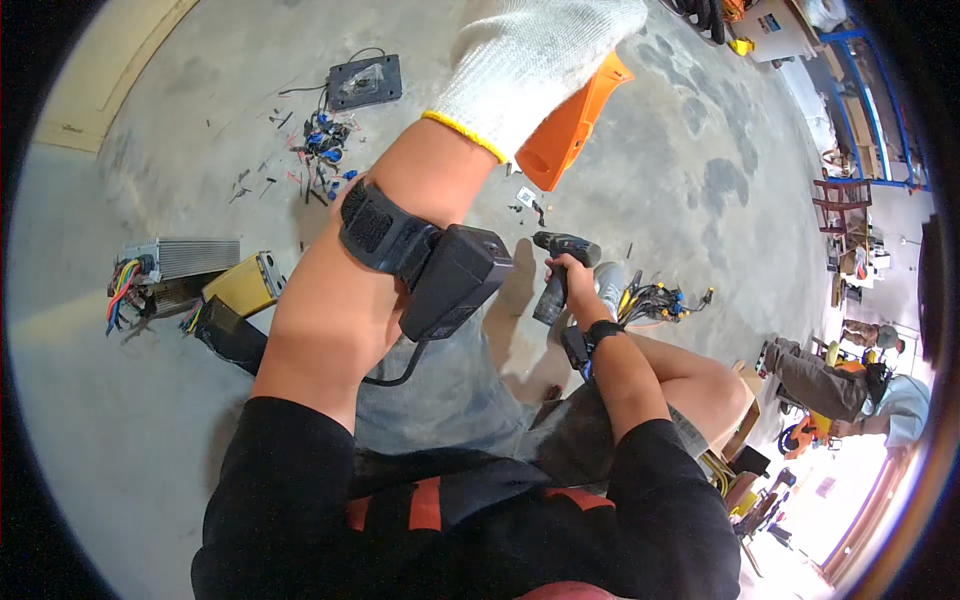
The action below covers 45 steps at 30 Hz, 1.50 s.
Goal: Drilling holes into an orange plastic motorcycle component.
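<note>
My left hand, in a white knit glove with a yellow cuff, is raised at the top edge. It grips an orange plastic part, a curved shell that sticks out below the glove; the fingertips and the part's upper end are hidden or cut off. My bare right hand is wrapped around the handle of a black cordless drill, held low above the floor, its front end facing left. A bundle of black and yellow cables lies right of that hand, near my shoe.
Loose connectors and wire scraps lie on the floor near a black flat box. At left are a finned metal unit with coloured wires and a yellow metal box. Another person is at far right, near blue shelving.
</note>
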Available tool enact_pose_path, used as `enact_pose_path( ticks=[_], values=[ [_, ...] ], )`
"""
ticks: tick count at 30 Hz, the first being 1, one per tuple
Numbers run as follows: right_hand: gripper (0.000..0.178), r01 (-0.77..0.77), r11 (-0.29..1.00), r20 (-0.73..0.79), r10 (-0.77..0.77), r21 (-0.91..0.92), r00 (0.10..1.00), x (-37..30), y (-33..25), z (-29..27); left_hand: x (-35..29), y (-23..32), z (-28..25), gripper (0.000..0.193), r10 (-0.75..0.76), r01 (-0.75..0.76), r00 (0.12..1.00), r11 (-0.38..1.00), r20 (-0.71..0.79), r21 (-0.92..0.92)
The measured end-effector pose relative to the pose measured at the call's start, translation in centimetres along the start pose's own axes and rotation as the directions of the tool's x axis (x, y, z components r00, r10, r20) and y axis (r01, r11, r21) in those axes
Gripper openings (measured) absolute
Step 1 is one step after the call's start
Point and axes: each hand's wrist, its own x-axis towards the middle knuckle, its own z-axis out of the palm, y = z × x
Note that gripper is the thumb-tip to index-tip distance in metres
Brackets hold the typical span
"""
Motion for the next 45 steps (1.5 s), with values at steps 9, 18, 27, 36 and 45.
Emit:
enact_pose_path(
  ticks=[9,18,27,36,45],
  values=[
    [0.02,0.138,0.981,0.074,-0.129,-0.133,0.989,-3.4,-12.7,1.1,2.3,-2.2,2.1,0.098,0.099,-0.101,0.994,0.993,-0.048,-0.062],
    [0.038,0.735,0.678,0.02,-0.734,-0.036,0.678,-21.5,-28.7,2.4,1.9,-3.2,3.5,0.064,0.159,-0.155,0.985,0.986,0.064,-0.066],
    [0.046,0.76,0.628,0.252,-0.773,0.168,0.582,-25.8,-26.7,1.6,1.1,-3.8,6.3,0.057,0.112,-0.069,0.946,0.987,0.303,-0.147],
    [0.027,0.677,0.735,0.44,-0.621,0.041,0.648,-25.8,-26.0,1.2,-0.6,-4.4,6.9,0.059,-0.104,0.115,0.893,0.993,0.438,0.001],
    [0.024,0.741,0.664,0.438,-0.638,-0.104,0.633,-25.1,-25.2,1.8,-0.5,-5.3,8.3,0.075,0.065,-0.076,0.851,0.997,0.521,0.0]
  ],
)
